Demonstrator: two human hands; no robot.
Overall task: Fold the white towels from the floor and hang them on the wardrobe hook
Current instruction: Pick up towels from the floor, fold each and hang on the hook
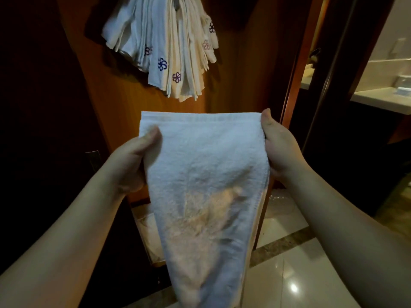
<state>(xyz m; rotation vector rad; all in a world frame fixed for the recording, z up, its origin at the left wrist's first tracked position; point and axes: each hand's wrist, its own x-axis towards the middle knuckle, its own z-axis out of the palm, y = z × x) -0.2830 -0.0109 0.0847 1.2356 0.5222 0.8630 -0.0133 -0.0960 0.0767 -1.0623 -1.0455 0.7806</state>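
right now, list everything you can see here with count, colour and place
held towel: one, white, centre, hanging from both hands
hung towels: a bunch, too overlapped to count, white with flower marks, top centre on the hook
hook: one, dark, top edge, mostly hidden
wardrobe: one, brown wood, behind the towels
floor: pale glossy tiles, lower right
counter: one, white, right through the doorway
left hand: grip on the held towel's left edge
right hand: grip on its right top corner

One held towel point(206, 174); two hands point(131, 161)
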